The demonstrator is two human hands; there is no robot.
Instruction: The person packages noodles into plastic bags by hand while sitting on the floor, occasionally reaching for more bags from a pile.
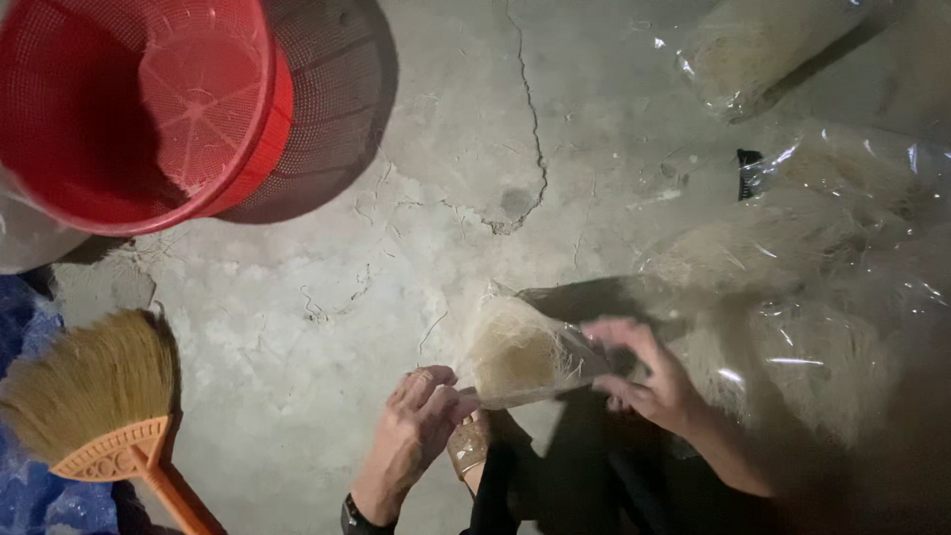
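Observation:
Both of my hands hold one small clear plastic bag [520,355] filled with pale thin noodle-like strands, just above a cracked concrete floor [396,248]. My left hand [416,431] pinches the bag's near-left corner with closed fingers. My right hand [649,372] grips the bag's right end, which is blurred. A dark band sits on my left wrist.
A red plastic mesh basket [149,99] stands at the top left. A straw broom [89,391] with an orange handle lies at the bottom left beside blue cloth. Large clear bags of the same pale strands [822,258] pile up at the right and top right.

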